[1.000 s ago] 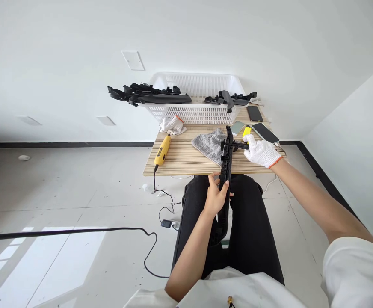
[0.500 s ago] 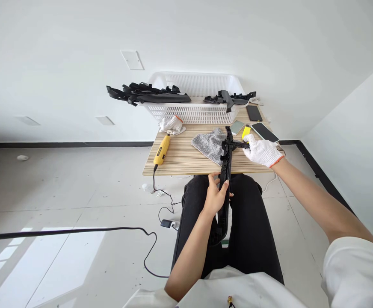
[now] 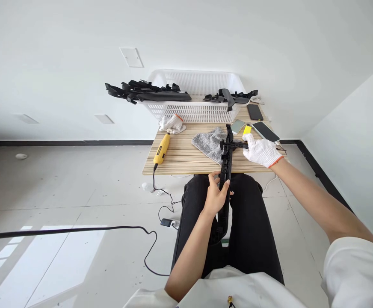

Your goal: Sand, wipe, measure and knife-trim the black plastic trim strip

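Observation:
A long black plastic part (image 3: 226,164) stands lengthwise over my lap, its far end above the table. My bare left hand (image 3: 217,192) is wrapped round its middle, thumb on the top face. On my right hand (image 3: 261,150) is a white knitted glove with an orange cuff. Its fingers are closed on the end of a short black side piece (image 3: 239,145), which meets the long part near its far end. Whether the two are one piece, I cannot tell. Behind the long part lies a grey cloth (image 3: 208,143).
A white basket (image 3: 193,113) carries several black parts (image 3: 161,96) across its rim. On the table (image 3: 186,156) are a yellow corded tool (image 3: 161,149), a white glove (image 3: 173,123), a yellow object (image 3: 247,129) and phones (image 3: 265,131). Cables trail on the floor.
Hardly anything differs. My gloved right hand and the side piece have shifted very slightly left; my left hand keeps its grip on the long part.

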`<state>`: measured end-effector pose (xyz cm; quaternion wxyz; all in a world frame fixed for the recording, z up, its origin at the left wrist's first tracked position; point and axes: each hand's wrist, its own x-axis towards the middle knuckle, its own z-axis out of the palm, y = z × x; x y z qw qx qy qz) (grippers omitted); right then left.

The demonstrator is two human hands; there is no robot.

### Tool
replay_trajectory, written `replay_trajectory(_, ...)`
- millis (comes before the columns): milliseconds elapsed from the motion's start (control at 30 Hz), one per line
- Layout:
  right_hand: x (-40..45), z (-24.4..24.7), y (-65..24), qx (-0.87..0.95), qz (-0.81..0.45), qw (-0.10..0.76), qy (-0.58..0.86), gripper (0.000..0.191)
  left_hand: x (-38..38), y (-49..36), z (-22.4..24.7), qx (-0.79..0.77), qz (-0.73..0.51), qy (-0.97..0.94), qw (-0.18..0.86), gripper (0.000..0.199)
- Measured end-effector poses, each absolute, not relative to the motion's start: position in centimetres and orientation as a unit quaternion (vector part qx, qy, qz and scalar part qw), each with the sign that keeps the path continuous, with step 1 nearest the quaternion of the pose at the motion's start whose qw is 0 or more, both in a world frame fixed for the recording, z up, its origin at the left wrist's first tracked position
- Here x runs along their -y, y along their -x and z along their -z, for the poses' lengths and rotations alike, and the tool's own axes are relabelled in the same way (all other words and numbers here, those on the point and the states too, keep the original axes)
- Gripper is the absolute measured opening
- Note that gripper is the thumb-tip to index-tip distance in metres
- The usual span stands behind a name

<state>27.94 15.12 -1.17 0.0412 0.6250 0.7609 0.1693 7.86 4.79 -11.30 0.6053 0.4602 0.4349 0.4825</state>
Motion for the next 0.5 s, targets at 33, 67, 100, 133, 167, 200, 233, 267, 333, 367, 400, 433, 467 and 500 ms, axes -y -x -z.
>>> replay_trajectory(33,-15.1,1.1,-28.0,-0.763,-0.169,0.046,-0.622,0.056,-4.8,-7.9,11.3,-0.436,-0.484,-0.463,0.601,0.048)
replay_trajectory(67,-15.1,1.0,-27.9,-0.765,-0.169,0.050,-0.620,0.055,-4.7,-7.9,11.3,-0.439,-0.485,-0.466,0.596,0.047)
replay_trajectory(100,-15.0,0.9,-27.9,-0.765,-0.169,0.052,-0.620,0.054,-4.7,-7.9,11.3,-0.441,-0.485,-0.470,0.591,0.046)
replay_trajectory(133,-14.9,0.8,-27.9,-0.764,-0.167,0.054,-0.621,0.053,-4.7,-7.9,11.3,-0.444,-0.486,-0.472,0.586,0.045)
replay_trajectory(167,-14.9,0.6,-27.8,-0.764,-0.164,0.057,-0.621,0.052,-4.7,-7.9,11.2,-0.445,-0.487,-0.473,0.584,0.044)
replay_trajectory(200,-14.8,0.4,-27.7,-0.766,-0.160,0.060,-0.620,0.052,-4.7,-8.0,11.2,-0.446,-0.488,-0.473,0.583,0.044)
replay_trajectory(233,-14.7,0.3,-27.6,-0.769,-0.155,0.062,-0.618,0.051,-4.7,-8.0,11.2,-0.445,-0.489,-0.473,0.582,0.043)
replay_trajectory(267,-14.6,0.1,-27.5,-0.770,-0.152,0.065,-0.616,0.051,-4.7,-8.0,11.2,-0.445,-0.490,-0.472,0.582,0.043)
replay_trajectory(333,-14.5,-0.1,-27.5,-0.774,-0.149,0.068,-0.612,0.049,-4.7,-8.0,11.2,-0.446,-0.489,-0.471,0.582,0.043)
replay_trajectory(367,-14.5,-0.1,-27.5,-0.774,-0.149,0.069,-0.611,0.048,-4.7,-8.0,11.1,-0.447,-0.489,-0.471,0.583,0.044)
replay_trajectory(400,-14.5,-0.1,-27.5,-0.773,-0.150,0.069,-0.612,0.047,-4.7,-8.0,11.1,-0.447,-0.489,-0.470,0.583,0.044)
replay_trajectory(433,-14.6,-0.1,-27.5,-0.775,-0.150,0.068,-0.611,0.047,-4.7,-8.0,11.1,-0.447,-0.489,-0.470,0.584,0.044)
replay_trajectory(467,-14.6,0.0,-27.6,-0.775,-0.150,0.067,-0.611,0.046,-4.7,-8.0,11.1,-0.446,-0.489,-0.470,0.584,0.044)
replay_trajectory(500,-14.6,0.0,-27.6,-0.775,-0.150,0.065,-0.610,0.046,-4.7,-8.0,11.2,-0.446,-0.489,-0.470,0.584,0.045)
